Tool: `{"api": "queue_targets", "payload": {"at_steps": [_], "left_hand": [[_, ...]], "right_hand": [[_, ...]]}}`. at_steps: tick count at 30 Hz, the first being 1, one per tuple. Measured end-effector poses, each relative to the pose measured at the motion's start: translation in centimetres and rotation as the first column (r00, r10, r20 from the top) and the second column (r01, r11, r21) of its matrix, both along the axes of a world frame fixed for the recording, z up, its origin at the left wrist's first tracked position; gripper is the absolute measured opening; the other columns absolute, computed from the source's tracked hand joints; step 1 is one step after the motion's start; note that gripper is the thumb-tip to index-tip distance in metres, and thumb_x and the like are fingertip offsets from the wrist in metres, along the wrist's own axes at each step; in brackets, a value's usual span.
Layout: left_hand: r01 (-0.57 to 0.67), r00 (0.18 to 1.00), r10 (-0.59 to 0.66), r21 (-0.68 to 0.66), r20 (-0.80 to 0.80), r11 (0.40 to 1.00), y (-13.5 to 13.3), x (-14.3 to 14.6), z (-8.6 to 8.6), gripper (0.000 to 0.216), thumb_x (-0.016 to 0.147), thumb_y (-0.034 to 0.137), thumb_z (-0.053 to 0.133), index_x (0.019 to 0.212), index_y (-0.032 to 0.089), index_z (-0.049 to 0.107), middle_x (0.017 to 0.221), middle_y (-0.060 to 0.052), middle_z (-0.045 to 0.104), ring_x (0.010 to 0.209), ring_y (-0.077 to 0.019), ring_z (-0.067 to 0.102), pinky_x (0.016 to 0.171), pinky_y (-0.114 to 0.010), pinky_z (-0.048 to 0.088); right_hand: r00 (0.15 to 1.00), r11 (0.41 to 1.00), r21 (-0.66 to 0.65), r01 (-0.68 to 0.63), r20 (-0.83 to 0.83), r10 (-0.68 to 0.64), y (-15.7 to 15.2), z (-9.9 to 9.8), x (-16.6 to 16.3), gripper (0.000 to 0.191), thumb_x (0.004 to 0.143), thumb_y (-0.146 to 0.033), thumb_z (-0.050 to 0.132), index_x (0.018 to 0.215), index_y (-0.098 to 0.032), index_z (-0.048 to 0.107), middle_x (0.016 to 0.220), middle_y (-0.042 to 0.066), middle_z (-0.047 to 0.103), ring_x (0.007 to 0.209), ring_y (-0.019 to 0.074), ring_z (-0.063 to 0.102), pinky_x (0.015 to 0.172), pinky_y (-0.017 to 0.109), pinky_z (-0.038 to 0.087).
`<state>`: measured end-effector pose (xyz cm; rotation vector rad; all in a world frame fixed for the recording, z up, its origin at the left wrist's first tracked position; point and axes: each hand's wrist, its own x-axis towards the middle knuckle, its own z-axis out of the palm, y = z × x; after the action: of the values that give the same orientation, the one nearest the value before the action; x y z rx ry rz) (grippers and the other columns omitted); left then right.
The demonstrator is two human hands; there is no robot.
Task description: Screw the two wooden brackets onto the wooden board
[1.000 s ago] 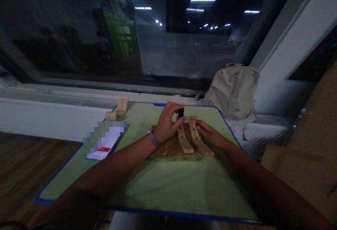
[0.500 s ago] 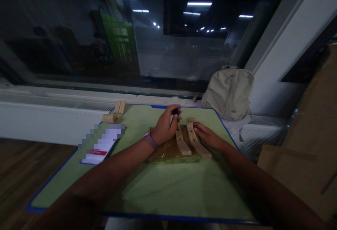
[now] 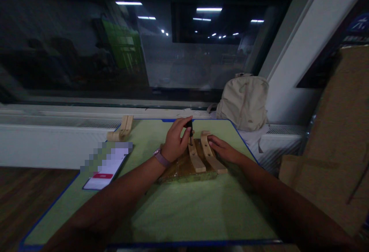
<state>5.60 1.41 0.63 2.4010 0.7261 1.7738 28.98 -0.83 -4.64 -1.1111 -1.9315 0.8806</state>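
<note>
In my left hand (image 3: 175, 138) is a screwdriver (image 3: 190, 126) with a black handle, pinched between thumb and fingers and held nearly upright. Its tip meets a curved wooden piece (image 3: 197, 163) at or near one of the holes. A second curved wooden piece (image 3: 212, 158), also with holes, lies just to the right. The fingers of my right hand (image 3: 226, 150) grip this second piece by its right side, near the far end. Both pieces rest on a flat brown package (image 3: 173, 171) with a shiny wrapping. Any screw under the tip is too small to make out.
The green table (image 3: 173, 209) has a blue edge. More curved wooden parts (image 3: 126, 126) stand at its far left corner, with a phone (image 3: 106, 169) nearer. Behind the table are a beige backpack (image 3: 245, 100) and a window; cardboard (image 3: 340, 129) stands on the right.
The view has shifted slightly, so the table scene sits a little lower and more to the left. Both hands keep their holds; more of the screwdriver shows below my left fingers.
</note>
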Motion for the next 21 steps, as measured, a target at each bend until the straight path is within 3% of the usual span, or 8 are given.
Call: {"api": "queue_targets", "payload": {"at_steps": [4,11,15,21], "left_hand": [[0.029,1.0,-0.029,-0.012,0.005,1.0,0.1,-0.1,-0.1,0.03,0.097,0.023,0.042,0.125,0.021,0.053,0.112,-0.009,0.063,0.104,-0.0191,0.06,0.09,-0.036,0.05],[0.0,0.999,-0.002,0.059,0.039,0.998,0.2,0.0,0.1,0.023,0.091,0.028,0.06,0.113,0.022,0.058,0.097,-0.004,0.061,0.092,-0.0177,0.059,0.082,-0.033,0.052],[-0.004,0.999,0.004,-0.014,0.037,1.0,0.2,0.0,-0.3,0.027,0.094,0.025,0.052,0.121,0.022,0.055,0.106,-0.007,0.063,0.098,-0.0179,0.061,0.086,-0.034,0.052],[0.106,0.991,-0.091,-0.152,0.102,0.983,0.3,0.1,-1.0,0.03,0.098,0.026,0.043,0.127,0.022,0.048,0.109,-0.009,0.063,0.094,-0.0168,0.064,0.084,-0.034,0.054]], "right_hand": [[1.0,1.0,0.008,0.002,-0.008,-0.002,0.2,-0.3,0.1,0.044,0.095,-0.056,0.044,0.116,-0.02,0.06,0.117,0.009,0.065,0.114,0.0268,0.057,0.106,0.048,0.04],[1.0,1.0,-0.009,0.007,-0.001,-0.007,0.2,-0.2,0.1,0.046,0.094,-0.058,0.043,0.116,-0.021,0.06,0.118,0.009,0.065,0.116,0.0272,0.058,0.106,0.048,0.041],[1.0,1.0,0.003,0.001,0.002,-0.001,0.1,0.0,0.0,0.043,0.095,-0.055,0.043,0.118,-0.022,0.059,0.121,0.01,0.065,0.118,0.0282,0.056,0.108,0.05,0.038],[1.0,1.0,-0.009,-0.022,0.007,0.023,0.1,-0.1,0.1,0.042,0.097,-0.052,0.041,0.119,-0.021,0.057,0.122,0.011,0.063,0.119,0.0272,0.055,0.107,0.049,0.038]]}}
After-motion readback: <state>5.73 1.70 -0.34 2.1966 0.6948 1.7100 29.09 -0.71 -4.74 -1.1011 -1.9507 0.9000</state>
